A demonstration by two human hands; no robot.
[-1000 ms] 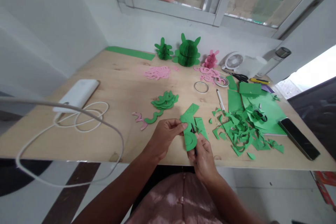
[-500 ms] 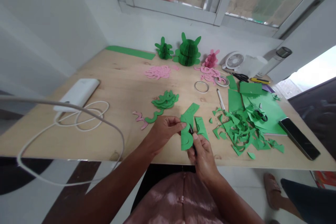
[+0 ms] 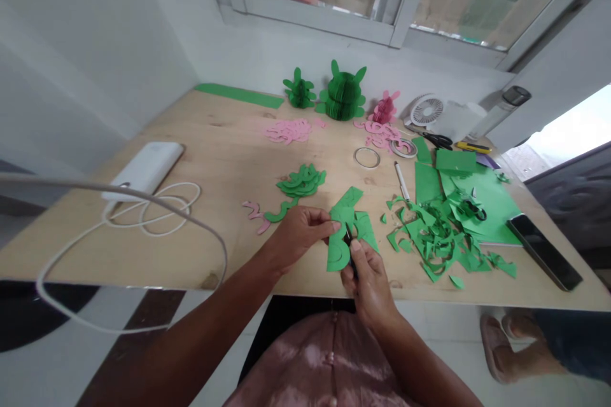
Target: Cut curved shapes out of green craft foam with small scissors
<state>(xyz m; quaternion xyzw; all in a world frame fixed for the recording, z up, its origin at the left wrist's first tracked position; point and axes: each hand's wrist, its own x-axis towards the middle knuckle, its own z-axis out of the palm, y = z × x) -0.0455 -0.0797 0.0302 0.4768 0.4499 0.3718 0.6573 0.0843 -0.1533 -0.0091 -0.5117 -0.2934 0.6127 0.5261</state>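
Note:
My left hand (image 3: pixel 305 232) pinches a piece of green paper (image 3: pixel 337 255) that has curved edges and drawn lines. In my right hand (image 3: pixel 368 270) is a pair of dark scissors (image 3: pixel 348 233), its blades at the paper's right edge and its handles mostly hidden by my fingers. Just beyond, other green paper pieces (image 3: pixel 366 232) lie on the table. A stack of green scalloped cutouts (image 3: pixel 301 180) is past my left hand, with a wavy green strip (image 3: pixel 281 211) and a pink cutout (image 3: pixel 258 216) beside it.
Green scraps (image 3: pixel 436 235), a white pen (image 3: pixel 401 180), a phone (image 3: pixel 544 251) and small scissors (image 3: pixel 472 208) lie to the right. Paper figures (image 3: pixel 342 96), a fan (image 3: pixel 426 110) and pink cutouts (image 3: pixel 289 131) stand or lie at the back. A white power bank (image 3: pixel 143 168) with cable is left.
The scissors and held paper have shifted only slightly, and the paper's cut edge now overlaps the piece behind it. At lower right, another person's legs and feet show more.

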